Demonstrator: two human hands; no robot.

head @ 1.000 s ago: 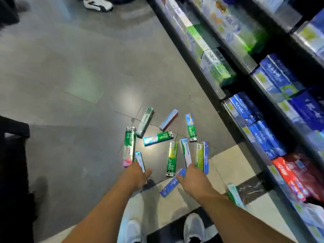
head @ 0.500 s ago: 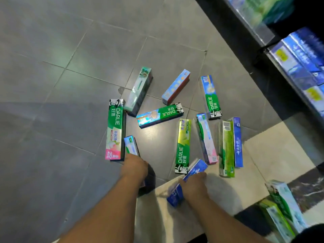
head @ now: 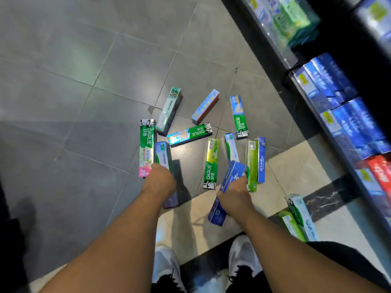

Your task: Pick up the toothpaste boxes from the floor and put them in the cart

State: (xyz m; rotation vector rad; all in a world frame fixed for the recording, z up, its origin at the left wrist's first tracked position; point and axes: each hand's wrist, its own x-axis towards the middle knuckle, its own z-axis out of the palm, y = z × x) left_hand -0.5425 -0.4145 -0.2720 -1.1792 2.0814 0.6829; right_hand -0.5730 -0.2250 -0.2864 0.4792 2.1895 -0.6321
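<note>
Several toothpaste boxes lie scattered on the grey tiled floor (head: 88, 127). My left hand (head: 160, 181) is closed around a pale blue box (head: 163, 155) whose far end sticks out past my fingers. My right hand (head: 233, 194) grips a dark blue box (head: 232, 176), tilted with its far end lifted off the floor. Loose boxes include a green and pink Darlie box (head: 146, 148), a yellow-green Darlie box (head: 211, 163), a green and blue box (head: 189, 134) and a green box (head: 252, 164). The cart does not show clearly.
Dark store shelves (head: 317, 115) stocked with blue, green and red boxes run along the right. Two more boxes (head: 300, 216) lie near my right knee. My white shoes (head: 243, 256) stand at the bottom. A dark shape (head: 8, 240) fills the lower left edge.
My right hand has lifted the dark blue box's far end higher. My left hand has closed further over the pale blue box. The view has shifted slightly.
</note>
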